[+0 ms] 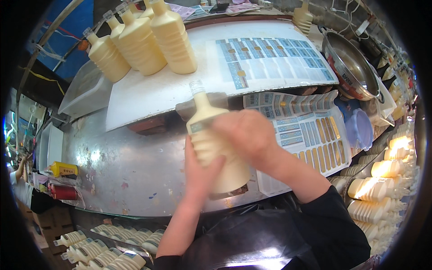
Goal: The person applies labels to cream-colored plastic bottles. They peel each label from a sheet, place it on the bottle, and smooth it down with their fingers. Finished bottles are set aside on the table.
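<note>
A cream plastic bottle (208, 112) with a clear threaded neck and ribbed sides stands tilted in front of me. My left hand (201, 173) grips its lower side, thumb across the front and fingers along the left edge. A small bluish-grey label (196, 128) lies on the bottle's upper body. Against the bottle's right shoulder, beside that label, is my right hand (247, 135), curled closed and blurred by motion; whatever its fingertips hold is hidden. Behind the bottle, a dark block (182, 109) rests at the edge of the white board.
Several cream bottles (173, 42) stand on the white board (135, 101). Sheets of blue labels (236, 74) lie on it; another sheet with gold strips (326, 135) is lower right. A metal pan (351, 58), purple basin (360, 130) and yellow bottle (63, 169) flank the metal table (117, 175).
</note>
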Demonstrator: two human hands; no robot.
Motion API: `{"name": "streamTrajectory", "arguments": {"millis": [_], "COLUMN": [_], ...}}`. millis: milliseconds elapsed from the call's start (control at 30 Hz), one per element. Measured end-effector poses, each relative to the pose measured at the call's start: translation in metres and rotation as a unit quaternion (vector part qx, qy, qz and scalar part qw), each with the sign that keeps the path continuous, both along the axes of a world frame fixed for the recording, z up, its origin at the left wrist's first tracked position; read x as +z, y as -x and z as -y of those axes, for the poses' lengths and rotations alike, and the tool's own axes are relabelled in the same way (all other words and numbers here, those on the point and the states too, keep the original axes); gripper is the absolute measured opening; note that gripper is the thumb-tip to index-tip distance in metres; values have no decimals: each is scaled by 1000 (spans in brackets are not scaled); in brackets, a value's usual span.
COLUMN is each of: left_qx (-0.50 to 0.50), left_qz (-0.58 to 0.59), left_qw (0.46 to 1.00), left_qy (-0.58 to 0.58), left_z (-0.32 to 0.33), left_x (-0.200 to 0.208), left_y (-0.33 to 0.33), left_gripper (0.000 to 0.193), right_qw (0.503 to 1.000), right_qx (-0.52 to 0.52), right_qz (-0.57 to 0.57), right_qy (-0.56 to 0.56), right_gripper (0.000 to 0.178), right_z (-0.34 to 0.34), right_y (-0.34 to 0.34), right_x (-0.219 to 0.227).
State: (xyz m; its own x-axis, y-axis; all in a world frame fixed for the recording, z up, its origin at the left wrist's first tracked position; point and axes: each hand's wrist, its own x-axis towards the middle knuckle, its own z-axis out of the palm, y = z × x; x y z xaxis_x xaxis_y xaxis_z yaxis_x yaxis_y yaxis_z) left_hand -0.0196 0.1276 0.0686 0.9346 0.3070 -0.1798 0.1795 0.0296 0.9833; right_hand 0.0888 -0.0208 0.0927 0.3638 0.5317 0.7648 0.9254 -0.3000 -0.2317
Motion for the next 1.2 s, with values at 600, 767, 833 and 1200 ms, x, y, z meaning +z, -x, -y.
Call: {"name": "streamTrajectory", "arguments": {"millis": [600, 767, 833, 1200], "left_qx": [3, -21, -10, -3], "left_qz": [90, 40, 37, -17], "left_qw": [948, 966, 971, 966], "left_qy": [-306, -256, -234, -257], "left_z": [2, 8, 6, 8], "left_x": [0, 10, 5, -4], "left_y": [6, -1, 0, 34], "left_gripper": [104, 104, 103, 96], "right_qw": [974, 928, 926, 821], "right_qx": [-129, -197, -195, -124], "right_qz": [-185, -289, -291, -526], "right_qy": [-8, -126, -140, -185], "right_gripper": [17, 31, 31, 22], "right_z": [-25, 5, 9, 47], "right_y": [13, -1, 1, -44], "right_x": [21, -15, -16, -45]}}
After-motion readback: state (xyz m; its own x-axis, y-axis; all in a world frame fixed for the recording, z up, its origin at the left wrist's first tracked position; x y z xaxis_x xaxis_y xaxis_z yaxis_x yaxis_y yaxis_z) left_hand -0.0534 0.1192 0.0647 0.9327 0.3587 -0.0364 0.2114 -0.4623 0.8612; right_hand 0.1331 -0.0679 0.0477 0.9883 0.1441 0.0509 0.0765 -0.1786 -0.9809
